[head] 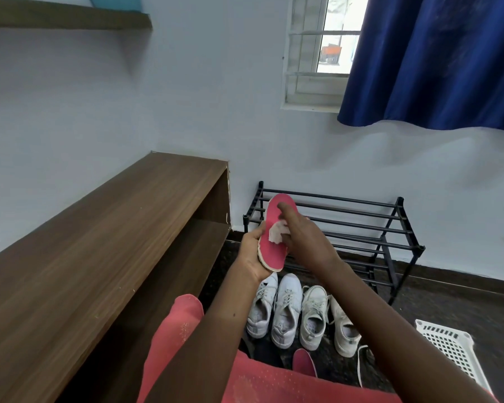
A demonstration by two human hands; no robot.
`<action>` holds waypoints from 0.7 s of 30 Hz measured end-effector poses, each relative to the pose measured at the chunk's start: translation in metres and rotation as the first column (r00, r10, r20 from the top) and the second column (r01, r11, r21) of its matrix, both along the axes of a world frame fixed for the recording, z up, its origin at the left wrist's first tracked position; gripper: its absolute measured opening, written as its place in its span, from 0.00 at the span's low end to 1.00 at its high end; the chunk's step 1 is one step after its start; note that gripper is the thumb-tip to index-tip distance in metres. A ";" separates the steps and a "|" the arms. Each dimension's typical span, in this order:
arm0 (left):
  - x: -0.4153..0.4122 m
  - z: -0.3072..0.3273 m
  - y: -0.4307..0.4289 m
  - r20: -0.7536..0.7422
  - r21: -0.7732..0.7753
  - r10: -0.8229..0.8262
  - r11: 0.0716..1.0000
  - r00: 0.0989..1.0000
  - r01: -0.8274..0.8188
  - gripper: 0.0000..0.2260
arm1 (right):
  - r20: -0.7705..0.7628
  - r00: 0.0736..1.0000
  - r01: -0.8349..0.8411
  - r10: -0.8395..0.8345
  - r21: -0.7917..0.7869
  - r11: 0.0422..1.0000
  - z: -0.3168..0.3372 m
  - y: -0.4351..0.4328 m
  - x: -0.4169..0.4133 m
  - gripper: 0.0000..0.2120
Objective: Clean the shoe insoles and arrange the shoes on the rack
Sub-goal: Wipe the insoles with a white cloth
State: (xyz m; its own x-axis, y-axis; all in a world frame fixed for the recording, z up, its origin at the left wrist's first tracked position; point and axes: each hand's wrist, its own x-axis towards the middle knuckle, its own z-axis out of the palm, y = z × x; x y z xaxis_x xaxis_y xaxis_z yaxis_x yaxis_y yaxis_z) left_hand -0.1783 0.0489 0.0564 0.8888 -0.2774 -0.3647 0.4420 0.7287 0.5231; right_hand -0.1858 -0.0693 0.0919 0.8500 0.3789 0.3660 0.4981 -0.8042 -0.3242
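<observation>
I see both arms stretched forward; my left hand (252, 254) grips the insole (273, 252) from beneath; my right hand (303, 237) pinches a cloth (276, 232), forefinger stretched out

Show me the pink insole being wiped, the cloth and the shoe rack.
pink insole (270, 254): head view, bare pink part below the cloth.
cloth (276, 231): head view, its white middle.
shoe rack (420, 248): head view, front right corner joint.
</observation>
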 end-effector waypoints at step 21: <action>0.002 -0.007 0.002 -0.012 -0.084 0.019 0.996 1.000 -0.020 0.19 | -0.313 0.949 0.057 -0.024 0.096 0.994 0.013 0.016 -0.017 0.17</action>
State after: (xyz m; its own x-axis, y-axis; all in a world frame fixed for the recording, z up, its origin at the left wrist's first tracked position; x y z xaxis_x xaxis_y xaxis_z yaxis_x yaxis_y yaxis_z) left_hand -0.1765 0.0514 0.0496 0.8902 -0.2903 -0.3511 0.4332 0.7781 0.4548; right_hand -0.2031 -0.0537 0.1047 0.9417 0.3160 0.1156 0.3267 -0.7760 -0.5395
